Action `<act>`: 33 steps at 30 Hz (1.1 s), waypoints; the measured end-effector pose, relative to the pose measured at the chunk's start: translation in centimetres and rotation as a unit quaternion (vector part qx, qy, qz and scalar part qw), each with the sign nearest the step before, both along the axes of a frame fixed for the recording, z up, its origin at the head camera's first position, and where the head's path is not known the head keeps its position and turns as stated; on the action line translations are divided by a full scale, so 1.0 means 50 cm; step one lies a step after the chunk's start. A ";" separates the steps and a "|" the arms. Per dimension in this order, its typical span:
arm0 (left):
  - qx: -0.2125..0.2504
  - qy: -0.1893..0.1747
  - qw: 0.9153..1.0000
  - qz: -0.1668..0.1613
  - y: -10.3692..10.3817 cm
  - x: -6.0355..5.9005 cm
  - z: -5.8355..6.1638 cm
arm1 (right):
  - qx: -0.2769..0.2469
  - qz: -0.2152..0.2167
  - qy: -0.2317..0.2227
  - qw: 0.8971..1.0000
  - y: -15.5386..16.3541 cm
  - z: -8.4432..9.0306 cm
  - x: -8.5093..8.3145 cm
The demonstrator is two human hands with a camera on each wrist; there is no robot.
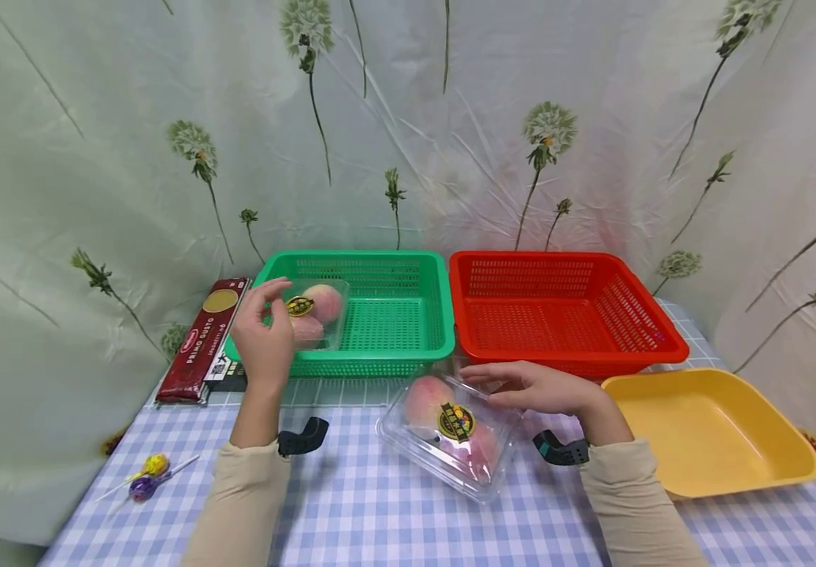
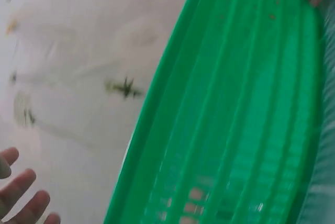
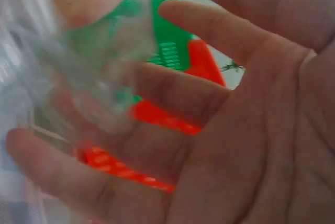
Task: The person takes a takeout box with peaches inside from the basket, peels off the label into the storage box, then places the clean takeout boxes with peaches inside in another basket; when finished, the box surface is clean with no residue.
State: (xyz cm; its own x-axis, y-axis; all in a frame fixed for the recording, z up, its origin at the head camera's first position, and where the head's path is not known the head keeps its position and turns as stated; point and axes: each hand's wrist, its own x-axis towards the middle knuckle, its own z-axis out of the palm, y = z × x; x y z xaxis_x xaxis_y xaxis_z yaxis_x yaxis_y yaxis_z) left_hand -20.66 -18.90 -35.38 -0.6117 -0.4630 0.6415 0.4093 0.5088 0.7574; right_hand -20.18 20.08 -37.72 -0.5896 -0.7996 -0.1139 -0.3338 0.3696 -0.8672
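Right hand (image 1: 532, 387) on clamshell (image 1: 450, 433) rim

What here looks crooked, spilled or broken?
Nothing is spilled or broken. The clear peach box on the checked tablecloth lies askew to the baskets, under the right hand. The other peach box sits in the green basket by the left hand.

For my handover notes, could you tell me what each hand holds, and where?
Neither holds anything: the left hand hangs open by the green basket; the right hand touches the peach box at its far edge.
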 end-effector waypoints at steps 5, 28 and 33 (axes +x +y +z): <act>-0.060 0.017 0.989 -0.131 0.045 0.023 -0.003 | 0.026 -0.012 -0.013 0.999 0.015 0.011 0.005; -0.254 -0.344 0.725 -0.540 0.089 0.054 -0.064 | 0.060 -0.034 -0.056 0.996 0.034 0.021 0.019; -0.230 -0.366 0.694 -0.575 0.099 0.047 -0.086 | 0.043 -0.010 -0.038 0.998 0.036 0.016 0.010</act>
